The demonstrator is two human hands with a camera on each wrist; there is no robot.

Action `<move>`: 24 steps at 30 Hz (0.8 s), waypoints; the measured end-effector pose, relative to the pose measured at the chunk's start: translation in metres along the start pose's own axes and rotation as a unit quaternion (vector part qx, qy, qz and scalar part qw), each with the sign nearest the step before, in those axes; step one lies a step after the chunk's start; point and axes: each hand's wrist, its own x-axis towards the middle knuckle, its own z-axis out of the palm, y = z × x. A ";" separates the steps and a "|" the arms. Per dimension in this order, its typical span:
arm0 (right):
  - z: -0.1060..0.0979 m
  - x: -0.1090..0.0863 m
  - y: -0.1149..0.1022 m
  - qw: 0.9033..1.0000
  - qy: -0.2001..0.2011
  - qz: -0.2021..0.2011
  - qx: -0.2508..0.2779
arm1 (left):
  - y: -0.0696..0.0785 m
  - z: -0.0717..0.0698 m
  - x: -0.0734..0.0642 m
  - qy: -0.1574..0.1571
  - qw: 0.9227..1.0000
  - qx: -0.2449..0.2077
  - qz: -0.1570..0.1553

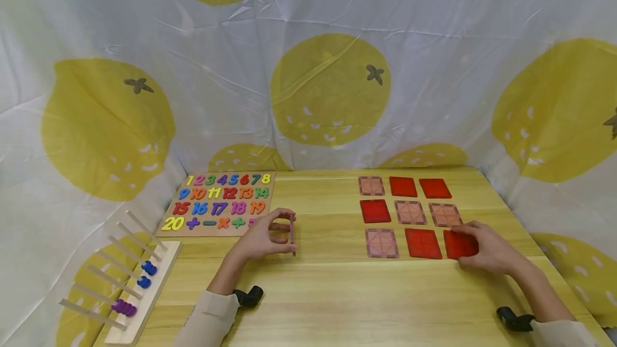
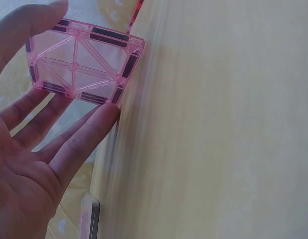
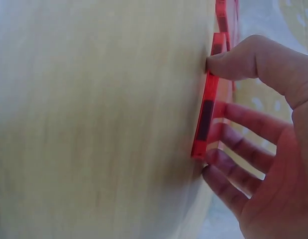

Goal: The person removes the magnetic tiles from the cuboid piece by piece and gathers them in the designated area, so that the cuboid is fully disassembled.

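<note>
My left hand (image 1: 260,237) pinches a clear pink square magnetic tile (image 2: 74,64) by opposite edges, thumb on one side and fingers on the other. In the head view that tile stands edge-on above the middle of the table. At the right, my right hand (image 1: 494,250) grips a red magnetic tile (image 1: 457,244) at the near right corner of a grid. The right wrist view shows the thumb on this red tile's edge (image 3: 206,112), close over the wood. Beside it lie another red tile (image 1: 424,243) and a pink tile (image 1: 382,243).
Behind them lie two more rows of three, mixing red tiles (image 1: 375,211) and pink tiles (image 1: 410,212). A number board (image 1: 168,231) sits at the back left. Nearer stands a wooden peg rack (image 1: 156,283) with upright rods. A lemon-patterned curtain (image 1: 424,95) hangs behind the table.
</note>
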 end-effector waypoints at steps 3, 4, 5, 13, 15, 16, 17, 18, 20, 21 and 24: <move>-0.001 0.000 -0.001 1.000 -0.003 0.002 0.000 | 0.002 0.001 0.000 0.003 1.000 0.006 0.001; -0.002 0.000 -0.002 1.000 -0.005 0.003 -0.002 | 0.002 0.002 0.001 0.003 1.000 0.007 0.002; -0.003 -0.001 -0.003 1.000 -0.007 0.001 -0.002 | 0.002 0.002 0.001 0.003 1.000 0.009 0.003; -0.014 0.000 -0.014 0.998 0.044 -0.019 0.029 | 0.002 0.004 0.002 0.021 0.999 0.027 0.025; -0.017 0.003 -0.016 0.997 0.059 -0.025 0.036 | 0.003 0.003 0.003 0.034 0.998 0.040 0.036; -0.018 0.004 -0.017 0.997 0.064 -0.023 0.038 | 0.004 0.003 0.003 0.040 0.997 0.049 0.041; -0.019 0.005 -0.017 0.997 0.067 -0.023 0.040 | 0.005 0.003 0.004 0.044 0.996 0.058 0.048; -0.020 0.006 -0.018 0.996 0.070 -0.021 0.041 | 0.006 0.004 0.005 0.047 0.995 0.066 0.054; -0.021 0.009 -0.019 0.996 0.073 -0.016 0.046 | 0.008 0.006 0.007 0.047 0.993 0.088 0.070; -0.021 0.010 -0.020 0.996 0.073 -0.013 0.050 | 0.010 0.007 0.008 0.046 0.991 0.100 0.076; -0.019 0.014 -0.023 0.994 0.081 -0.012 0.066 | 0.016 0.014 0.014 0.044 0.986 0.130 0.092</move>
